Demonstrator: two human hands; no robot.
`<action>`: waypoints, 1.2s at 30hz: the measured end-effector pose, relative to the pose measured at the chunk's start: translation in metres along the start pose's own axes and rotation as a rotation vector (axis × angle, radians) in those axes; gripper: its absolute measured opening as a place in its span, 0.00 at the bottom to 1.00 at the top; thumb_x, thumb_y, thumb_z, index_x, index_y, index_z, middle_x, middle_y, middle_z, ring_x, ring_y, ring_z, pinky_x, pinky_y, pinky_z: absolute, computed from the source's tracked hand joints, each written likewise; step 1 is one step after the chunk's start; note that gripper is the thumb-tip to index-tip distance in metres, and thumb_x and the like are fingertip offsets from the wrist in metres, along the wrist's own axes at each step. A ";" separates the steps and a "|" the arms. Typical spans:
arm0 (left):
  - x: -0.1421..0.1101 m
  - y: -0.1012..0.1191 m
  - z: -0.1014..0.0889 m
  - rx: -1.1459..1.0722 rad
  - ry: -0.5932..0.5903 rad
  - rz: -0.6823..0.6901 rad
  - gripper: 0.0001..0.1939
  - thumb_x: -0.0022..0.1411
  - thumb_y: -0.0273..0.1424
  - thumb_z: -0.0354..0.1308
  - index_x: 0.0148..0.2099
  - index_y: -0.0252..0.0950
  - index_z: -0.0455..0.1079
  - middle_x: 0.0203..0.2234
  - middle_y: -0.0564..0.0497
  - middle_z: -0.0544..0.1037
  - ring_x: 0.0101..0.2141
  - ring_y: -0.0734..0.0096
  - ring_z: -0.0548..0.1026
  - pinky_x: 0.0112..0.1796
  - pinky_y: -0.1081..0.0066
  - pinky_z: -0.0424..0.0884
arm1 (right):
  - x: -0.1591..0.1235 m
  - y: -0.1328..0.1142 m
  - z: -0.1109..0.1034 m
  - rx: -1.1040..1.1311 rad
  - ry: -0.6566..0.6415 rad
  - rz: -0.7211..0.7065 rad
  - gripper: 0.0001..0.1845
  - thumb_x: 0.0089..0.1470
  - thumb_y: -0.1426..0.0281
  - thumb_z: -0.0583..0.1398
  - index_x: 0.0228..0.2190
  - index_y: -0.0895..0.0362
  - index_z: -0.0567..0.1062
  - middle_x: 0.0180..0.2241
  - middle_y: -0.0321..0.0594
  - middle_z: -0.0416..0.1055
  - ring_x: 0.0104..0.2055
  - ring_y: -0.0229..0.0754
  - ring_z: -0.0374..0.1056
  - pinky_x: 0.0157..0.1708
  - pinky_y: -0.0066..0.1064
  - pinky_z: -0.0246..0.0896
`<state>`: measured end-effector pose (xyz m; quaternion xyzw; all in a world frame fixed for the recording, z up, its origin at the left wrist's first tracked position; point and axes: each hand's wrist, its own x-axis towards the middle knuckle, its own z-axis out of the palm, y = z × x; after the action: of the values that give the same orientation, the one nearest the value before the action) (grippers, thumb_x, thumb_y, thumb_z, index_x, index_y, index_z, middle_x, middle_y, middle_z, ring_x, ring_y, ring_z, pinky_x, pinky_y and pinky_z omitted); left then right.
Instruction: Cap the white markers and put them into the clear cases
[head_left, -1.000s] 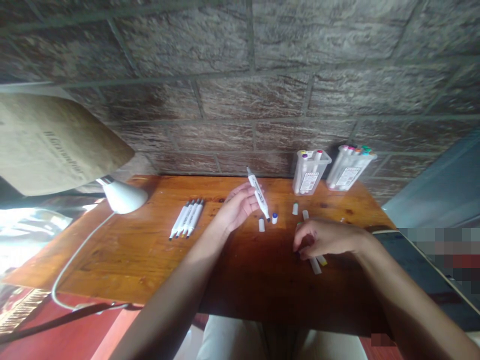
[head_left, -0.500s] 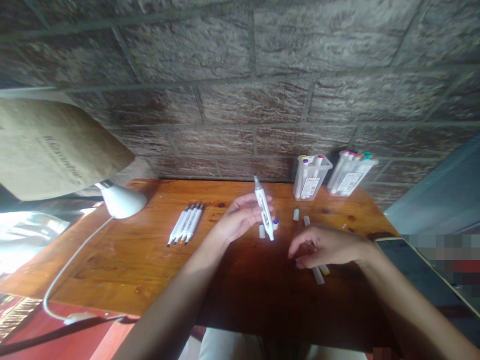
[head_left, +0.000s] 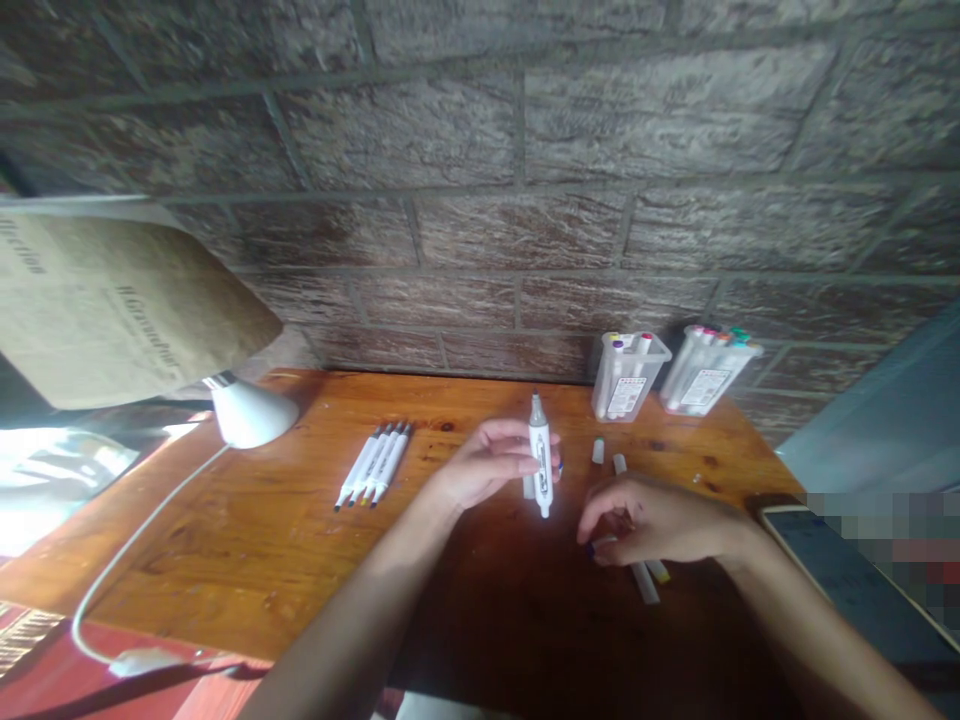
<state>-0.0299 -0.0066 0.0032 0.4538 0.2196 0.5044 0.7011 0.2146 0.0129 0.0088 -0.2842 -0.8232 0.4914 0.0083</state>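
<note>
My left hand [head_left: 491, 460] is closed around a white marker [head_left: 541, 465], held nearly upright above the table with its bare dark tip at the top. My right hand [head_left: 626, 520] hovers to the right, its thumb and fingers pinching a small marker cap [head_left: 591, 549] with a dark blue end. Behind the left hand, a white cap [head_left: 529, 487] is partly hidden. A green-ended cap [head_left: 598, 450] stands between the hands, farther back. Under and beside my right hand lie more white caps [head_left: 645, 583], one with a yellow end [head_left: 659, 571].
Several uncapped markers [head_left: 373, 465] lie in a row on the wooden table [head_left: 300, 560]. Two clear marker boxes [head_left: 628, 390] [head_left: 705, 380] stand against the brick wall [head_left: 465, 220]. A lamp [head_left: 255, 410] with its cord is at left, a dark tablet-like device [head_left: 825, 560] at right.
My left hand has turned the marker more upright and moved it slightly right and lower in view. My right hand keeps its pinch. The whole view has shifted a little.
</note>
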 end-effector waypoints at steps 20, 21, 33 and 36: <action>0.007 -0.002 0.006 0.085 0.060 -0.025 0.19 0.42 0.32 0.76 0.37 0.33 0.78 0.29 0.48 0.83 0.28 0.70 0.79 0.32 0.72 0.73 | 0.000 0.000 0.000 -0.095 0.027 0.097 0.15 0.49 0.65 0.66 0.39 0.60 0.81 0.30 0.39 0.75 0.29 0.38 0.67 0.29 0.27 0.58; 0.008 -0.003 0.006 0.097 0.072 -0.026 0.19 0.42 0.32 0.76 0.38 0.33 0.78 0.29 0.48 0.83 0.28 0.70 0.79 0.33 0.72 0.73 | -0.001 0.000 0.000 -0.100 0.031 0.094 0.15 0.49 0.64 0.66 0.38 0.59 0.81 0.29 0.39 0.75 0.29 0.38 0.67 0.29 0.27 0.58; 0.013 -0.005 0.005 0.084 0.163 0.070 0.19 0.41 0.32 0.76 0.35 0.35 0.76 0.30 0.53 0.80 0.32 0.73 0.79 0.36 0.74 0.71 | -0.003 0.002 0.001 -0.139 0.068 0.025 0.12 0.52 0.67 0.63 0.37 0.59 0.81 0.31 0.42 0.77 0.31 0.41 0.70 0.31 0.29 0.61; 0.012 -0.004 0.006 0.065 0.135 0.072 0.17 0.42 0.30 0.76 0.36 0.35 0.76 0.30 0.53 0.81 0.32 0.72 0.79 0.37 0.73 0.72 | -0.005 0.000 -0.001 -0.107 0.133 -0.001 0.13 0.56 0.63 0.61 0.40 0.56 0.81 0.33 0.41 0.77 0.32 0.40 0.70 0.32 0.29 0.62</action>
<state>-0.0186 0.0010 0.0041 0.4489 0.2661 0.5513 0.6510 0.2186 0.0114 0.0109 -0.3159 -0.8461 0.4267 0.0481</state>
